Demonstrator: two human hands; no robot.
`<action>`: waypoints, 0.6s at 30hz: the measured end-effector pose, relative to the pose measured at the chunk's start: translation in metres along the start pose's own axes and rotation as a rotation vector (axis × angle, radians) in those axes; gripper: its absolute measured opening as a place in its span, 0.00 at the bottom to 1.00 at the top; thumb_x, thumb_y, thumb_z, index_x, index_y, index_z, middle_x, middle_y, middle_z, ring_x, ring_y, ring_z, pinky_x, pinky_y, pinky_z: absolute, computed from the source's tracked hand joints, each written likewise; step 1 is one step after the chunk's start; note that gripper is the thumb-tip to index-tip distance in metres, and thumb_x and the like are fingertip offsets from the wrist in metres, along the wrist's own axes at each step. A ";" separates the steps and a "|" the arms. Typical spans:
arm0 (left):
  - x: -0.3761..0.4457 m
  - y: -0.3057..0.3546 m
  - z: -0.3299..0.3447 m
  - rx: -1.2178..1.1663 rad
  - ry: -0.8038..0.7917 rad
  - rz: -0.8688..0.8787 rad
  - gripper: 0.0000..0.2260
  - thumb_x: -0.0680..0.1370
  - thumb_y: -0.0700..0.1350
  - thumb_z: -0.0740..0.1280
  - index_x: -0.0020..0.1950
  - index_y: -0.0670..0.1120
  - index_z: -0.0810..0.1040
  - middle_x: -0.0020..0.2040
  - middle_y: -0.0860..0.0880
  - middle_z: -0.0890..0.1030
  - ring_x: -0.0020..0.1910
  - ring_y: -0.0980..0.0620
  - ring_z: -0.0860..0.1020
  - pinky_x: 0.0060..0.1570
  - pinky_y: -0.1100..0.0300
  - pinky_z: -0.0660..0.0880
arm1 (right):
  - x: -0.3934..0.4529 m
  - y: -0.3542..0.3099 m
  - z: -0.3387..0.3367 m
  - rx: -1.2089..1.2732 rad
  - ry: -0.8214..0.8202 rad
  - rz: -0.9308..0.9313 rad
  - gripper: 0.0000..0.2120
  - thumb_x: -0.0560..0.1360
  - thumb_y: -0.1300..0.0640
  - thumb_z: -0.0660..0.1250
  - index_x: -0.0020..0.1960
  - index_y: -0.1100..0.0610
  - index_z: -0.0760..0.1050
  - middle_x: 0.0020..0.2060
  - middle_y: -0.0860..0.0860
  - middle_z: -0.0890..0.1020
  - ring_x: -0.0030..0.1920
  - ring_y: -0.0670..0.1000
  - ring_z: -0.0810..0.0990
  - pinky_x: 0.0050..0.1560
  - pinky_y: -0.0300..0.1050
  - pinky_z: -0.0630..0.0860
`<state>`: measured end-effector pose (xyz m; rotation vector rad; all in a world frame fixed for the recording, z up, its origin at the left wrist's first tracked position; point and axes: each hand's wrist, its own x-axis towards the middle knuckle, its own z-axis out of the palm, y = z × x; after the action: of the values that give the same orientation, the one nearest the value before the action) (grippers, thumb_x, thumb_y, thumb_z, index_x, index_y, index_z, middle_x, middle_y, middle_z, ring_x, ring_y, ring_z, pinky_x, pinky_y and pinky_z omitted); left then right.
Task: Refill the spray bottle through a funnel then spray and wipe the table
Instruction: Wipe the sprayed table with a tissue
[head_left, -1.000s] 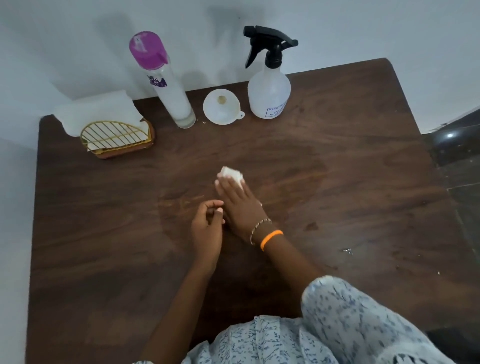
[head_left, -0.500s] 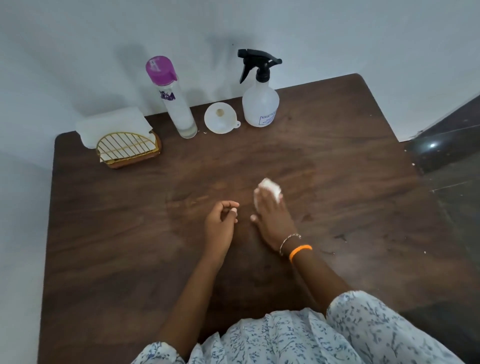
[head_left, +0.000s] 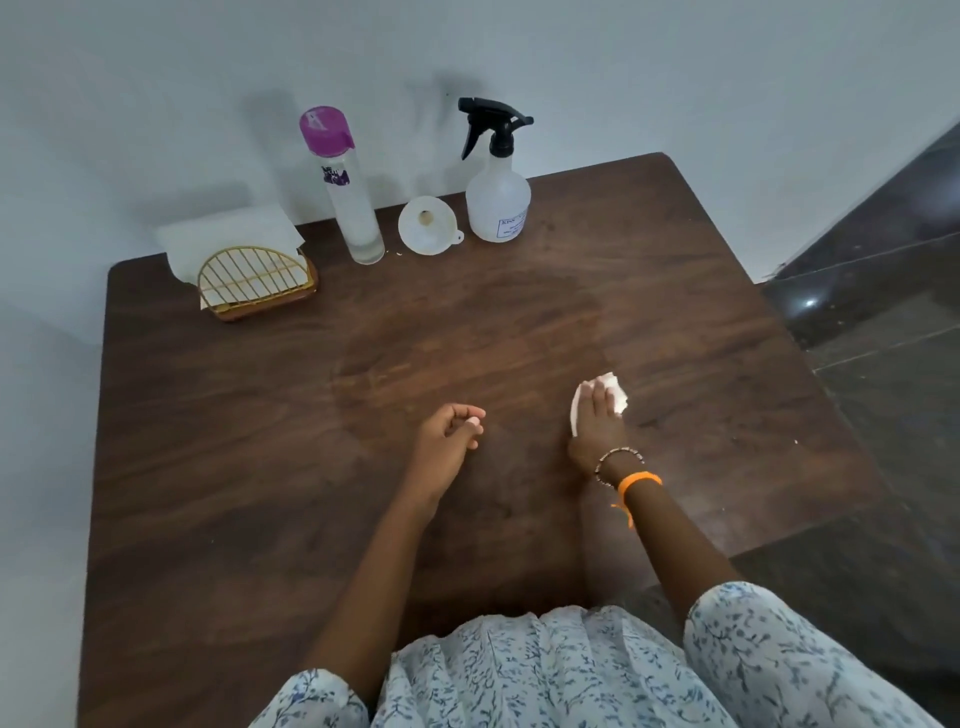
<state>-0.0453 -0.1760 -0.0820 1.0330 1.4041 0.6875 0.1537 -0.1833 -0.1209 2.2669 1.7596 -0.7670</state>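
- Nearest the camera: blue-and-white floral sleeves and garment at the bottom edge, both forearms reaching out over the table (head_left: 218, 467).
- Left hand (head_left: 447, 441): resting on the tabletop near centre, fingers loosely curled toward the thumb, nothing in it.
- Right hand (head_left: 597, 426): flat, fingers straight, pressing a crumpled white tissue (head_left: 613, 392) against the wood, right of centre. Tissue shows past the fingertips and along the hand's left side. Beaded bracelet and orange band (head_left: 639, 480) on that wrist.
- The two hands are well apart.
- Surface: dark brown wood grain, rounded far corners. A slightly duller, smeared patch lies in the middle, beyond the hands. A few pale specks right of the right hand.
- Far edge, against the wall, left to right:
- Gold wire napkin holder (head_left: 254, 280) on a brown base, holding white paper napkins (head_left: 228, 236) that stick out behind and above it.
- Tall clear bottle (head_left: 350, 208), upright, purple cap, purple label; liquid level not readable.
- White funnel (head_left: 428, 226), lying beside the tall bottle with its wide mouth facing up toward the camera, tab handle to the right.
- Spray bottle (head_left: 497, 200): upright, translucent white body, black trigger head screwed on, small printed label. Just right of the funnel. Fill level cannot be told.
- Room: plain pale wall behind and to the left; dark glossy tiled floor to the right of the table.
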 end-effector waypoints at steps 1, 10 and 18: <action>-0.002 -0.002 0.000 -0.001 -0.007 -0.004 0.08 0.78 0.38 0.59 0.48 0.47 0.76 0.40 0.51 0.78 0.36 0.57 0.74 0.33 0.77 0.69 | -0.008 -0.011 0.005 -0.027 0.000 -0.023 0.34 0.75 0.65 0.55 0.73 0.67 0.38 0.74 0.64 0.41 0.74 0.62 0.41 0.74 0.55 0.46; -0.008 -0.017 0.004 -0.027 -0.099 -0.040 0.08 0.79 0.37 0.59 0.52 0.42 0.76 0.39 0.50 0.77 0.35 0.58 0.74 0.31 0.76 0.70 | -0.064 -0.087 0.066 -0.298 -0.050 -0.231 0.23 0.68 0.61 0.50 0.51 0.58 0.82 0.51 0.57 0.83 0.49 0.53 0.83 0.20 0.46 0.75; -0.015 -0.011 0.012 -0.063 -0.080 -0.005 0.08 0.78 0.38 0.60 0.49 0.46 0.78 0.45 0.47 0.79 0.43 0.55 0.76 0.44 0.66 0.73 | -0.064 -0.070 0.013 0.314 0.000 -0.220 0.14 0.73 0.62 0.64 0.59 0.61 0.75 0.55 0.62 0.79 0.56 0.61 0.77 0.52 0.48 0.72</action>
<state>-0.0368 -0.1956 -0.0865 0.9971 1.3075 0.6754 0.0733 -0.2234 -0.0881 2.2764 2.0370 -1.1592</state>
